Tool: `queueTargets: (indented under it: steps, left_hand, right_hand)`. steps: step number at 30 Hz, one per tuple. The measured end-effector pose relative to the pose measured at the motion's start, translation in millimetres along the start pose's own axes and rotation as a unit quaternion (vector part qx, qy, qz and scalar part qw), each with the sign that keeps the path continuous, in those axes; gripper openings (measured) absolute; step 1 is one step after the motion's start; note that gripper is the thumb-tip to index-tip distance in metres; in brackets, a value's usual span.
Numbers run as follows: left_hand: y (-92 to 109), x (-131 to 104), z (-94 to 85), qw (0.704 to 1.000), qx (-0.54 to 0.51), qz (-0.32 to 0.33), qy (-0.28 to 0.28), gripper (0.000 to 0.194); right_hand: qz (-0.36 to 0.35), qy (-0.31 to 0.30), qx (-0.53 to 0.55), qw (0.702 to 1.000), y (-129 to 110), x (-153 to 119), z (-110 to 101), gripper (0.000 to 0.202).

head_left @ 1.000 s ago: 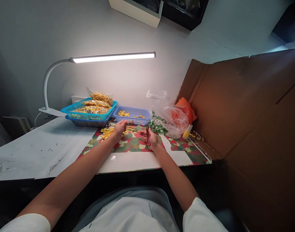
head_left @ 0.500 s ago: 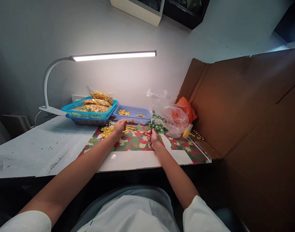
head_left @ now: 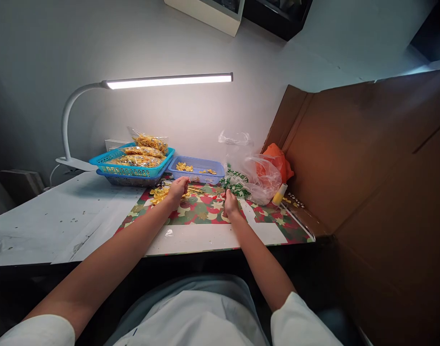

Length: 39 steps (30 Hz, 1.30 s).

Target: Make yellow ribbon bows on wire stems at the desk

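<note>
My left hand (head_left: 178,189) is closed in a pinch above the patterned table covering (head_left: 201,215). Whatever its fingers hold is too small to make out. Yellow petal-like pieces (head_left: 158,195) lie just left of it, and thin golden stems (head_left: 196,191) lie to its right. Further right, my right hand (head_left: 230,203) is closed, thumb side up. A slim dark-red tool showed in that hand a moment ago; now the fingers largely hide it. The two hands are apart, at about the same distance from me.
A purple basket (head_left: 220,179) with yellow pieces stands behind the hands. Left of it, a turquoise basket (head_left: 97,162) carries bagged golden pieces. Plastic bags (head_left: 263,180) and a yellow-and-white bottle (head_left: 279,194) stand right, beside tall cardboard (head_left: 378,158). A lamp (head_left: 169,80) hangs above.
My right hand has turned and its fingers have closed, so the dark-red tool is mostly hidden. The left hand stays nearly where it was, still pinched.
</note>
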<state>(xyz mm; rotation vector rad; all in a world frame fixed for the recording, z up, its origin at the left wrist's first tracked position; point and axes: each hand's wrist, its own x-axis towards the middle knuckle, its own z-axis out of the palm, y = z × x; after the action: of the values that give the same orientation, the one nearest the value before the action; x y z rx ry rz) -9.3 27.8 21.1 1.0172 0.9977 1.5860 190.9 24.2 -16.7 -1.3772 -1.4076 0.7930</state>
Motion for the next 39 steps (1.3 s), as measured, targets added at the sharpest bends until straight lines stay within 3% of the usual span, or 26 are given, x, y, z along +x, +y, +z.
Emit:
queueTargets:
  steps: [4,8,10,13,15,17,18,20,22,24,28,32,39]
  left_hand:
    - [0.5,-0.1,0.4,1.000,-0.005,0.001,0.000,0.014]
    - [0.5,-0.1,0.8,1.000,-0.008,0.001,-0.001,0.013]
    - [0.6,-0.4,1.0,1.000,-0.008,-0.002,-0.003,0.012]
    - [1.4,-1.1,1.3,1.000,-0.009,-0.004,-0.003,0.013]
    - [1.9,-1.7,1.6,1.000,-0.010,-0.006,-0.002,0.013]
    - [2.1,-2.1,2.0,1.000,-0.010,-0.007,-0.002,0.013]
    - [2.1,-2.2,2.2,1.000,-0.009,-0.007,-0.002,0.013]
    - [2.0,-2.2,2.4,1.000,-0.008,-0.009,-0.002,0.014]
    - [1.8,-2.2,2.3,1.000,-0.005,-0.011,-0.005,0.014]
    - [1.7,-2.1,1.9,1.000,-0.004,-0.012,-0.009,0.015]
    - [1.0,-1.7,1.3,1.000,-0.001,-0.011,-0.013,0.016]
    - [-0.4,-1.2,0.8,1.000,0.000,-0.009,-0.017,0.017]
    - [-1.7,0.8,-0.4,1.000,0.002,-0.007,-0.013,0.016]
  right_hand:
    - [-0.026,0.095,-0.217,0.971,-5.2,-2.5,-19.9,0.044]
    - [0.003,0.126,-0.313,0.941,-7.7,-7.6,-31.1,0.040]
    - [0.004,0.119,-0.312,0.943,-9.5,-7.9,-33.0,0.039]
    - [0.011,0.060,-0.166,0.984,-15.3,-7.0,-32.8,0.046]
    - [0.083,-0.051,-0.008,0.995,-19.4,-7.2,-31.2,0.051]
    - [0.177,-0.169,0.114,0.963,-21.8,-8.2,-29.1,0.052]
    - [0.209,-0.200,0.150,0.945,-22.1,-8.5,-27.9,0.051]
    - [0.221,-0.185,0.186,0.939,-20.8,-8.2,-25.0,0.049]
    - [0.177,-0.124,0.191,0.957,-17.6,-7.1,-21.1,0.050]
    - [0.112,-0.104,0.170,0.973,-13.5,-6.6,-16.8,0.052]
    - [-0.045,-0.178,0.025,0.983,-6.7,-11.6,-11.3,0.044]
    - [-0.189,-0.185,-0.143,0.954,-6.9,-19.7,-11.9,0.017]
    - [-0.254,-0.168,-0.308,0.901,-19.1,-25.9,-10.3,0.004]
